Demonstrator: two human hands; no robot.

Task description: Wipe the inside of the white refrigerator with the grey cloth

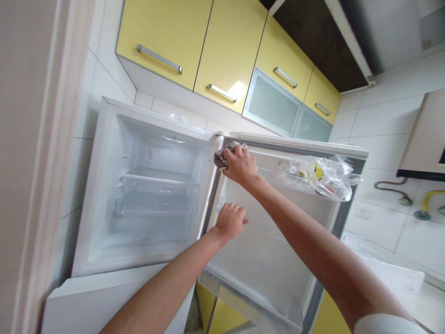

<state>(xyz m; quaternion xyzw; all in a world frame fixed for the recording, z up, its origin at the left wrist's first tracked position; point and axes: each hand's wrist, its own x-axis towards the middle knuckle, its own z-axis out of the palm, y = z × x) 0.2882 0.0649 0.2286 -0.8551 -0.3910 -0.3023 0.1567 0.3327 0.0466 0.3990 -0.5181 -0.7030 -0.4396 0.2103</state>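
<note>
A white fridge stands with its upper compartment (149, 185) open and its door (264, 260) swung out to the right. My right hand (239, 164) is closed on a grey cloth (222, 157) and presses it against the top inner corner of the door, near the hinge. My left hand (229, 221) grips the hinge-side edge of the door lower down, fingers curled; a ring shows on one finger. A clear plastic bag (323, 178) with something yellow in it lies in the door's top shelf.
Inside the compartment are a glass shelf (158, 175) and a clear tray (153, 204). Yellow wall cupboards (208, 41) hang above. A door frame (41, 162) stands at the left. White wall tiles, pipes and a socket are at the right.
</note>
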